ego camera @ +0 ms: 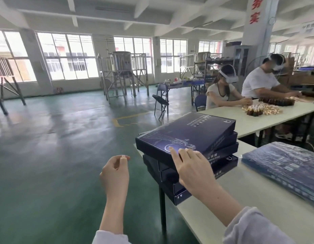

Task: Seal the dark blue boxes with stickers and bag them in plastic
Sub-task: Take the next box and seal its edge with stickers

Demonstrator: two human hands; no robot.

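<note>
So the stack of dark blue boxes [221, 147] sits right on the left corner of the white table [249, 199], about 4 o'clock from frame centre. The boxes are skewed and poke out past the table edge. The person's right hand [193, 166] lies with straight fingers flat on the near corner of the top box [188, 131], not gripping anything. The left hand [115, 171] hangs in the air at 9 o'clock from the stack, clear of it. Its fingers are curled with the thumb meeting a fingertip, and it's hard to tell if anything's pinched in there.

The lid has a white line drawing and white Chinese print, too small to read. Red characters on the pillar [258, 41] at 1 o'clock look like 务实.

At 3 o'clock, near the stack, lie plastic-wrapped blue boxes [282, 166]. There's loads of open green floor [56, 138] out at 9 o'clock. A second table [258, 120] with brown bottles [254, 111] stands at 2 o'clock.
</note>
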